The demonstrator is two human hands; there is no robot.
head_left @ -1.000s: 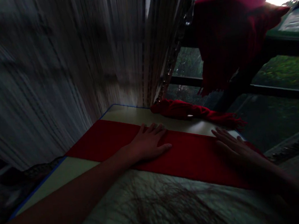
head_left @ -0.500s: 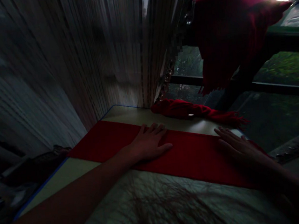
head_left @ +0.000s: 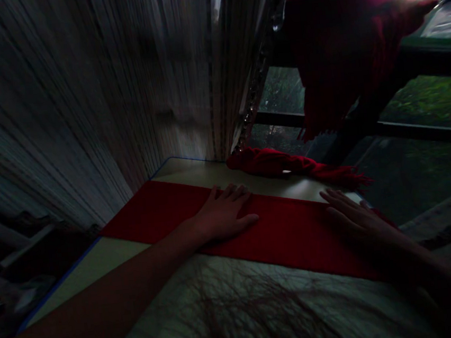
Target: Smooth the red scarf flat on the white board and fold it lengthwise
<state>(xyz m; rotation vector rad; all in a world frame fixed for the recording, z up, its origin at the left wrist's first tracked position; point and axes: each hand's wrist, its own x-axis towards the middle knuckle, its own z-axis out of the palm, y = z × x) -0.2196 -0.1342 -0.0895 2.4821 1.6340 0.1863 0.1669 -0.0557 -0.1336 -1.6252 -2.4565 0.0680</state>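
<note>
A long red cloth (head_left: 161,212) lies flat as a band across a pale table (head_left: 94,261) with a blue edge. My left hand (head_left: 222,214) rests palm down on the middle of the cloth, fingers spread. My right hand (head_left: 353,218) lies flat on the cloth's right end, fingers stretched out. Neither hand holds anything. A bunched red scarf with a fringe (head_left: 284,164) lies on the table just beyond my hands.
A string curtain (head_left: 121,83) hangs along the left and back of the table. Another red cloth (head_left: 341,46) hangs over a dark rail by the window at the upper right. Dark clutter (head_left: 23,263) sits left of the table. The scene is dim.
Both hands stay flat on the red cloth, almost unmoved. Only the camera shifts slightly.
</note>
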